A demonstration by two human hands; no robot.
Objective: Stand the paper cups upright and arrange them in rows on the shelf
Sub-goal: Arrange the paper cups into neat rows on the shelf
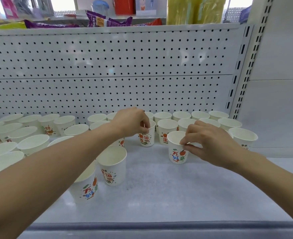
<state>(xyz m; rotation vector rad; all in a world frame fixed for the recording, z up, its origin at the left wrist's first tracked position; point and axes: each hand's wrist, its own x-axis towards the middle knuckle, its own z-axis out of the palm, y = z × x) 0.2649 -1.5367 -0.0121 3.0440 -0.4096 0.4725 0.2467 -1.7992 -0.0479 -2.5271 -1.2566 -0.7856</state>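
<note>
**A:** fingers doing what?

**B:** left hand [132,123] is pinching the rim of an upright printed cup [147,138], mid-shelf. right hand [209,142] pinches the rim of a nearer cup [176,150], further right. more cups [163,116] stand in rows on the shelf [159,195], far side, against the pegboard [107,66].

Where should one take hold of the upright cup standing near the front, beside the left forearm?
I'd pinch the front cup by its rim from above, finger inside, thumb outside: it stands upright, mouth open and free. Come from its right, where bare shelf lies; a neighbour cup crowds its left.
</note>
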